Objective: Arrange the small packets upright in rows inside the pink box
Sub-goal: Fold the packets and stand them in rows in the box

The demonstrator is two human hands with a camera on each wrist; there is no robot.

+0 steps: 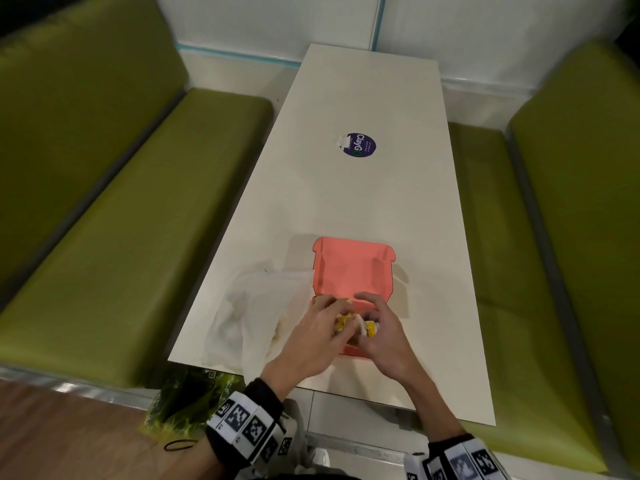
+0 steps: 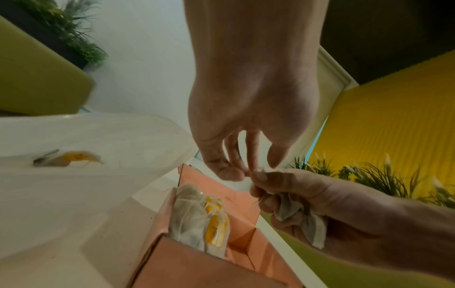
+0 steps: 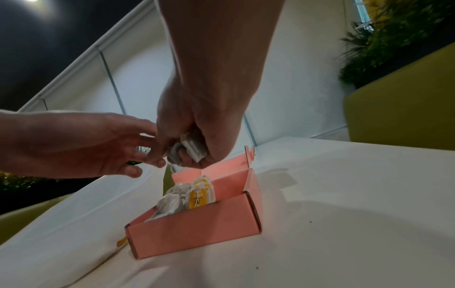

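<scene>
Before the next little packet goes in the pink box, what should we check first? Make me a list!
1. Box lid open: ok. The pink box has its lid standing up behind it.
2. Room left in the box: ok. The packets in the box fill one side; the other side is bare.
3. Packets inside standing upright: cannot tell. They lean together in a bunch.
4. Next packets in hand: ok. The right hand grips a crumpled bunch of packets.
5. Left hand ready to take one: ok. Its fingertips pinch at the top of that bunch.
6. More packets waiting: ok. One shows inside the white plastic bag beside the box.
</scene>
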